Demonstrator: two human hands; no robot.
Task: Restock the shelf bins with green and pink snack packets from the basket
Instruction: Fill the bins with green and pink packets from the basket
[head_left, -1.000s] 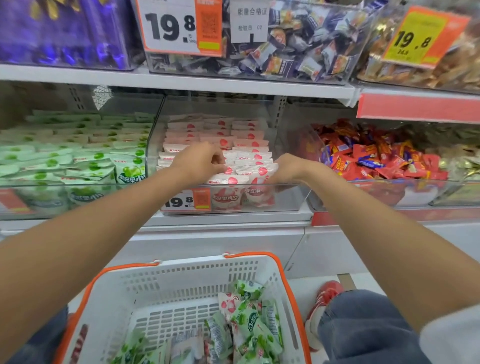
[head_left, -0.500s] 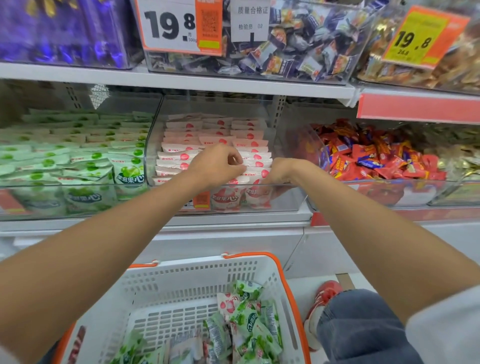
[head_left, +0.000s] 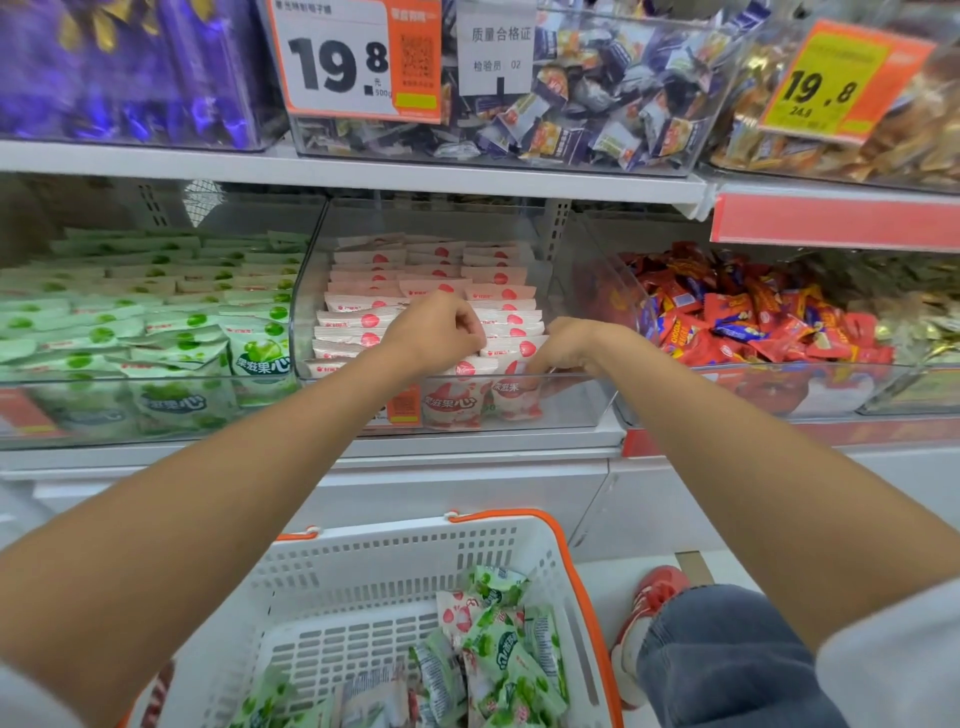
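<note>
**Over the middle bin, two hands are working among the pink packets**

Along the lower shelf (head_left: 467, 441), three clear bins are sitting side by side. They are the green bin (head_left: 104, 382) at the left end, the middle bin (head_left: 571, 395), and a red-candy bin (head_left: 631, 291) to the right. A fourth is peeking in at the right edge, too cut off to read.

Pink packets (head_left: 415, 270) are lying in three columns in the middle bin, with two more standing against its front wall. Green packets (head_left: 171, 312) are filling the green bin.

Both hands are reaching over the middle bin's front edge, close together but apart. The left hand (head_left: 436, 332) is curling its fingers tightly on top of the pink rows. The right hand (head_left: 566, 348) is bending its fingers down onto the front packets. The fingertips are hiding, so I cannot tell whether either hand is pinching a packet.

One white basket (head_left: 395, 561) with an orange rim is sitting below the shelf. It is holding a mixed heap of packets (head_left: 493, 649) toward its right side, cropped by the bottom edge.

Two price tags, one white (head_left: 337, 62) and one yellow (head_left: 831, 88), are hanging on the upper bins. One red shoe (head_left: 649, 592) is showing on the pale floor.
</note>
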